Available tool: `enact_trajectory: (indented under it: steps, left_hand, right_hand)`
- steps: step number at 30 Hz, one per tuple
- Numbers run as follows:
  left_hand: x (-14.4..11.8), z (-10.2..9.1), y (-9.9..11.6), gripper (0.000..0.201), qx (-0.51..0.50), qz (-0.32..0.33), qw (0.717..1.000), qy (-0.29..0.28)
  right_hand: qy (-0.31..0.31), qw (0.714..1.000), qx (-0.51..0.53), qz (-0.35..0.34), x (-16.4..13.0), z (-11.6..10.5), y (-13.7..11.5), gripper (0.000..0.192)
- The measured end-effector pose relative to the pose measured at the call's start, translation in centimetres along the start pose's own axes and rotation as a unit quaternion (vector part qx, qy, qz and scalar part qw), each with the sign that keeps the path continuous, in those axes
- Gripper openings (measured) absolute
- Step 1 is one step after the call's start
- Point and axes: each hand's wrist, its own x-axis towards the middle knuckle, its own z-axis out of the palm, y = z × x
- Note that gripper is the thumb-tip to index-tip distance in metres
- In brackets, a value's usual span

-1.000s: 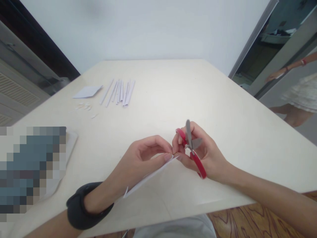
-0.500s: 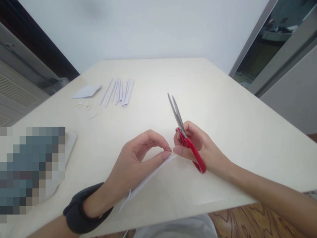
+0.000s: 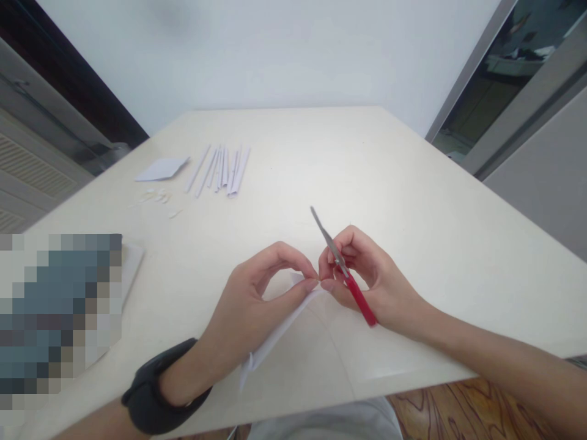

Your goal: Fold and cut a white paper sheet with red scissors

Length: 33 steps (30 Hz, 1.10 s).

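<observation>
My left hand [image 3: 257,299] pinches a folded white paper strip [image 3: 279,330] near the cream table's [image 3: 413,201] near edge. My right hand [image 3: 367,278] grips closed red-handled scissors [image 3: 343,272], fingertips meeting the strip's tip. The blades point up close to my fingers; a slip could nick them.

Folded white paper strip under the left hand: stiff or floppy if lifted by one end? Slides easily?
The folded paper strip is thin and long, so it would likely sag when lifted by one end, though its folds may add some stiffness. It looks very light, and the table is smooth, so a nudge would probably slide it. The left hand pinches its far end.
</observation>
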Motion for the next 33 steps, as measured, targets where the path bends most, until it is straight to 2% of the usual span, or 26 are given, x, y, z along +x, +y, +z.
enact_trajectory:
  steps: [10,13,17,20,27,33]
  left_hand:
    - [0.0,0.1,0.1,0.006,0.047,0.013,0.999,-0.007]
    - [0.2,0.1,0.3,0.012,0.033,0.020,0.999,-0.031]
    - [0.4,0.0,0.7,0.009,0.035,-0.011,0.996,-0.077]
    - [0.4,-0.2,1.0,0.004,0.045,-0.039,0.994,-0.089]
    - [0.3,-0.4,1.2,0.005,-0.018,-0.059,0.995,-0.079]
    - [0.0,-0.4,0.9,0.006,-0.070,-0.071,0.992,-0.081]
  right_hand:
    - [0.024,0.999,-0.027,-0.031,0.0,0.2,0.4,0.044]
    - [0.025,0.999,-0.016,-0.036,-0.1,0.1,0.2,0.046]
    - [0.026,0.998,-0.005,-0.062,-0.2,-0.1,-0.1,0.049]
    - [0.016,0.997,-0.004,-0.069,-0.3,-0.2,-0.2,0.050]
    - [-0.012,0.999,0.012,-0.048,-0.5,-0.2,-0.5,0.048]
    - [-0.021,0.996,0.039,-0.073,-0.3,-0.1,-0.4,0.039]
